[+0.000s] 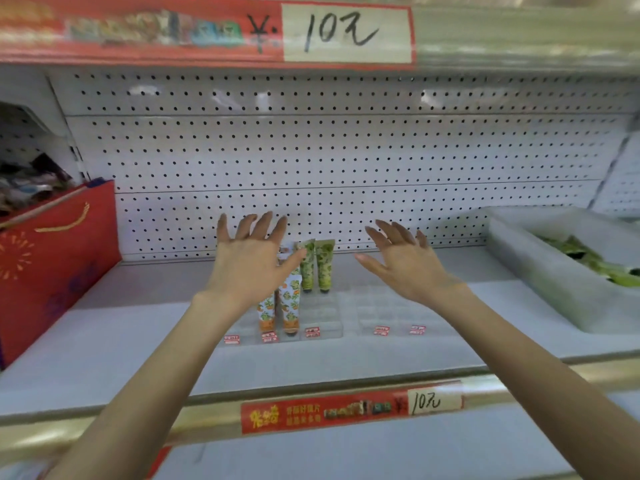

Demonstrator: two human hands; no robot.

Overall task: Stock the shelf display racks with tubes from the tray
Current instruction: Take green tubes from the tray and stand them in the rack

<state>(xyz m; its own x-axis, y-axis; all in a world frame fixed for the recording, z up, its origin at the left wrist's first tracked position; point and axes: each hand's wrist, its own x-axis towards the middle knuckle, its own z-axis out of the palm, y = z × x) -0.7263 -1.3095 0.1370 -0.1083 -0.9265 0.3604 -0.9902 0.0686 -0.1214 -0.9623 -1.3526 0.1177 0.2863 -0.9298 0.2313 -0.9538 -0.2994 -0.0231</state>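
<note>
Two clear display racks stand on the shelf: the left rack (323, 311) and the right rack (391, 311), each with small red labels along the front. In the left rack stand two green tubes (320, 266) at the back and two orange-patterned tubes (282, 308) nearer the front, caps down. My left hand (251, 261) hovers over the left rack with fingers spread, holding nothing and partly hiding the orange tubes. Above the right rack, my right hand (405, 261) is also spread and holds nothing. A white tray (540, 275) at the right holds several green tubes (595, 263).
A red gift bag (59, 265) stands at the shelf's left end. White pegboard (329, 161) backs the shelf. A red price strip (349, 408) runs along the front edge, and an upper shelf edge with a price sign (346, 32) hangs overhead.
</note>
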